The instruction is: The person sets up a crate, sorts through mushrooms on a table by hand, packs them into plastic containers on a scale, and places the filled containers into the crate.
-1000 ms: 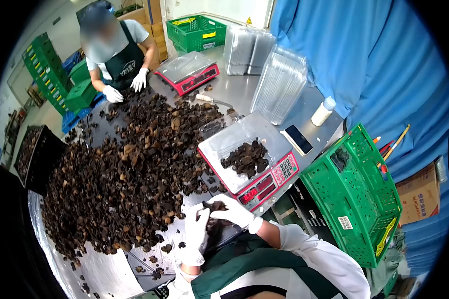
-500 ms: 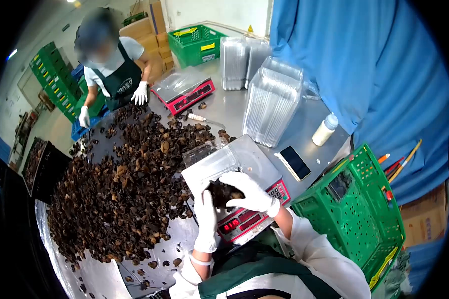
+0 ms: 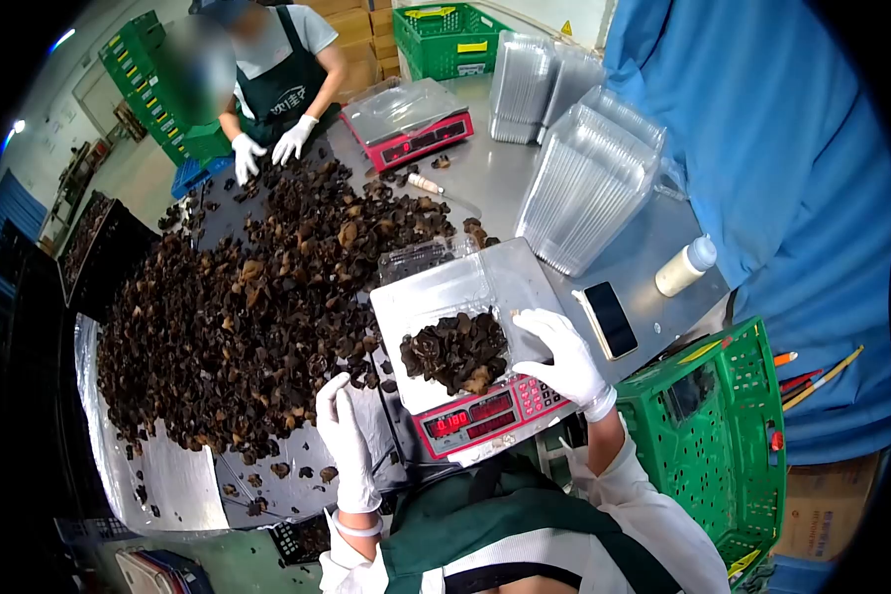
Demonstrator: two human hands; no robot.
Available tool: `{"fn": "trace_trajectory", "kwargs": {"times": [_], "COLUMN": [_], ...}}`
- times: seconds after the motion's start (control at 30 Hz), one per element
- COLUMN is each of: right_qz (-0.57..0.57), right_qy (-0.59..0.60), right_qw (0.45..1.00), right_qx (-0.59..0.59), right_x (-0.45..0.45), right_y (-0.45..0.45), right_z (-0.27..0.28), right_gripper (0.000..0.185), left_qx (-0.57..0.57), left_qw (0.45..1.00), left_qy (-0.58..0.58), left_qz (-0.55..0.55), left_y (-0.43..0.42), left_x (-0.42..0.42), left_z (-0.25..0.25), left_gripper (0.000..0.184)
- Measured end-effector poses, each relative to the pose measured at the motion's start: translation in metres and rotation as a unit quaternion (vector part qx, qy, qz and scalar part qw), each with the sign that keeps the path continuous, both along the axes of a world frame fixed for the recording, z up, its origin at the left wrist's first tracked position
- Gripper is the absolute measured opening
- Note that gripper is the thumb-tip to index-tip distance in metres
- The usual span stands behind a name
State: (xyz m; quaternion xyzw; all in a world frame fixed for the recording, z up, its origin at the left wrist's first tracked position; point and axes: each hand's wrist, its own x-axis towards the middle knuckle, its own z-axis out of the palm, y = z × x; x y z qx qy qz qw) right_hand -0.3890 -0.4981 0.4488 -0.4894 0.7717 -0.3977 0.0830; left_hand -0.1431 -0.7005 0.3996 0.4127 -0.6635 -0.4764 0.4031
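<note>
A heap of dark wood ear mushrooms (image 3: 455,350) lies in a clear plastic box on the weighing scale (image 3: 540,282). The scale's red display appears to read 0.180. My right hand (image 3: 566,364), in a white glove, is open just right of the mushrooms, thumb and fingers apart and nothing between them. Left of the scale, over the table's near side, my gloved left hand (image 3: 346,445) is raised with its fingers stretched out and holds nothing. Beyond it spreads a large pile of loose wood ear mushrooms (image 3: 257,317).
Across the table a co-worker's gloved hands (image 3: 272,148) are at the pile's far edge. A second scale (image 3: 411,124), stacked clear boxes (image 3: 594,178), a knife (image 3: 428,185), a phone (image 3: 609,319) and a bottle (image 3: 685,265) stand or lie around. At right is a green crate (image 3: 708,445).
Both my hands have let go of the mushrooms, which now rest in the box on the scale. My hands have moved apart, left and right. The camera view has shifted.
</note>
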Motion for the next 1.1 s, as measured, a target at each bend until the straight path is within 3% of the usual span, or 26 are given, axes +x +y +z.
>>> {"fn": "trace_trajectory", "kwargs": {"times": [0.03, 0.07, 0.1, 0.17, 0.2, 0.23, 0.33, 0.43, 0.5, 0.57, 0.6, 0.63, 0.67, 0.77, 0.83, 0.9, 1.0, 1.07, 1.1], "right_qz": [0.011, 0.038, 0.036, 0.058, 0.071, 0.067, 0.017, -0.028, -0.069, -0.133, -0.136, -0.138, -0.101, -0.034, -0.023, -0.049, -0.055, -0.019, 0.018], "right_qy": [0.036, 0.025, 0.026, 0.150, 0.176, 0.190, 0.208, 0.084, 0.030, -0.050, -0.067, -0.064, 0.013, 0.162, 0.166, 0.103, 0.030, 0.036, 0.039], "right_qw": [0.999, 0.998, 0.998, 0.973, 0.958, 0.953, 0.954, 0.987, 0.997, 0.989, 0.986, 0.986, 0.992, 0.985, 0.980, 0.993, 0.997, 0.998, 0.998], "right_qx": [0.019, 0.052, 0.053, 0.168, 0.213, 0.227, 0.217, 0.133, -0.006, -0.051, -0.072, -0.073, -0.067, 0.039, 0.109, 0.033, -0.040, -0.046, -0.051], "right_x": [0.000, -0.004, -0.006, 0.001, 0.004, 0.013, 0.039, 0.033, 0.015, 0.000, 0.000, 0.001, 0.001, 0.010, 0.009, 0.007, -0.002, 0.008, 0.018], "right_y": [-0.004, -0.009, -0.017, -0.041, -0.054, -0.063, -0.073, -0.049, -0.031, -0.030, -0.036, -0.043, -0.053, -0.079, -0.087, -0.079, -0.065, -0.069, -0.073], "right_z": [0.003, -0.003, -0.004, -0.006, -0.017, -0.026, -0.033, -0.016, -0.007, -0.004, 0.003, 0.000, -0.008, -0.027, -0.044, -0.036, -0.020, -0.002, 0.006], "right_gripper": [0.064, 0.084, 0.084, 0.097, 0.104, 0.104, 0.106, 0.104, 0.084, 0.068, 0.049, 0.049, 0.042, 0.028, 0.025, 0.020, 0.019, 0.019, 0.020], "left_qx": [-0.008, 0.033, 0.042, 0.187, 0.162, 0.119, 0.186, 0.193, 0.186, 0.101, 0.027, -0.048, -0.160, -0.257, -0.223, -0.249, -0.139, 0.107, 0.240], "left_qw": [1.000, 0.999, 0.996, 0.969, 0.970, 0.977, 0.962, 0.954, 0.961, 0.975, 0.978, 0.976, 0.963, 0.919, 0.924, 0.933, 0.969, 0.953, 0.919], "left_qy": [-0.004, 0.008, -0.017, 0.044, -0.004, -0.037, 0.002, 0.048, 0.029, -0.040, -0.047, -0.051, -0.079, -0.153, -0.143, -0.117, 0.013, 0.085, 0.139], "left_qz": [-0.005, -0.034, -0.082, -0.156, -0.179, -0.170, -0.199, -0.223, -0.201, -0.192, -0.200, -0.205, -0.203, -0.257, -0.276, -0.231, -0.202, -0.270, -0.281], "left_y": [0.001, 0.002, 0.003, 0.011, 0.008, 0.012, 0.014, 0.005, 0.000, -0.001, -0.002, -0.001, 0.003, 0.007, 0.007, 0.007, 0.004, 0.005, 0.010], "left_x": [-0.002, -0.006, -0.010, -0.022, -0.028, -0.029, -0.029, -0.016, -0.006, -0.005, -0.009, -0.014, -0.021, -0.034, -0.034, -0.025, -0.016, -0.014, -0.017], "left_z": [0.001, 0.000, -0.002, -0.003, -0.018, -0.031, -0.019, -0.026, -0.028, -0.017, -0.019, -0.021, -0.006, 0.003, -0.007, 0.000, 0.008, 0.013, 0.028], "left_gripper": [0.021, 0.024, 0.029, 0.035, 0.041, 0.043, 0.043, 0.043, 0.042, 0.042, 0.042, 0.042, 0.044, 0.050, 0.049, 0.042, 0.022, 0.035, 0.041]}}
